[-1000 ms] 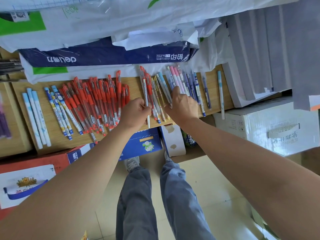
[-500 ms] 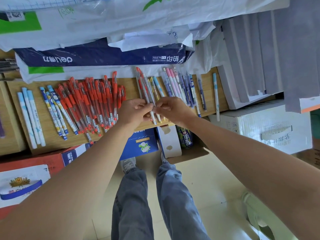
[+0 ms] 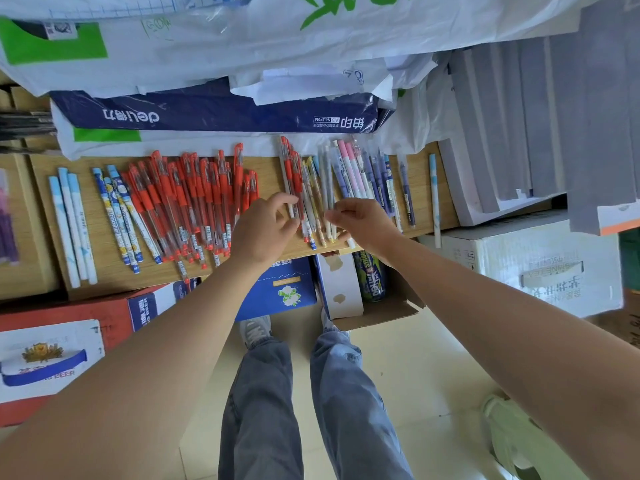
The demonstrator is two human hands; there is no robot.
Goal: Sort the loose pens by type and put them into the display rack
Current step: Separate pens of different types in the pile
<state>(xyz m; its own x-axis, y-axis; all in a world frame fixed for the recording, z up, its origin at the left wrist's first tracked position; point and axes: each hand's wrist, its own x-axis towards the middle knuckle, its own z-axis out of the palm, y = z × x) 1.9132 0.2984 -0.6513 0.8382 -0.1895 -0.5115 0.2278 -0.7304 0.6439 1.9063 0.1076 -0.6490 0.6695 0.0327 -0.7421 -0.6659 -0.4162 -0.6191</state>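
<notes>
Loose pens lie in groups on a wooden shelf board (image 3: 424, 188): light blue and white pens (image 3: 71, 220) at the left, blue patterned pens (image 3: 119, 216), then a big pile of red pens (image 3: 194, 202). Right of the pile is a mixed bunch (image 3: 313, 181) of red, yellow and pale pens, then pink and purple pens (image 3: 362, 174) and one light blue pen (image 3: 433, 199). My left hand (image 3: 265, 232) pinches a red-capped pen (image 3: 288, 174) at the bunch's left edge. My right hand (image 3: 367, 226) pinches a pale pen (image 3: 329, 188) in the bunch.
A blue paper ream (image 3: 207, 112) and plastic bags (image 3: 277, 46) lie behind the board, grey stacks (image 3: 519, 116) to the right. Under the board stand a white carton (image 3: 540, 268), a blue box (image 3: 277, 289), an open cardboard box (image 3: 381, 313) and a beer carton (image 3: 52, 358). My legs (image 3: 263, 393) stand below.
My hands met over the mixed bunch and have now parted a little. The right hand left the pink and purple pens and now pinches a pale pen.
</notes>
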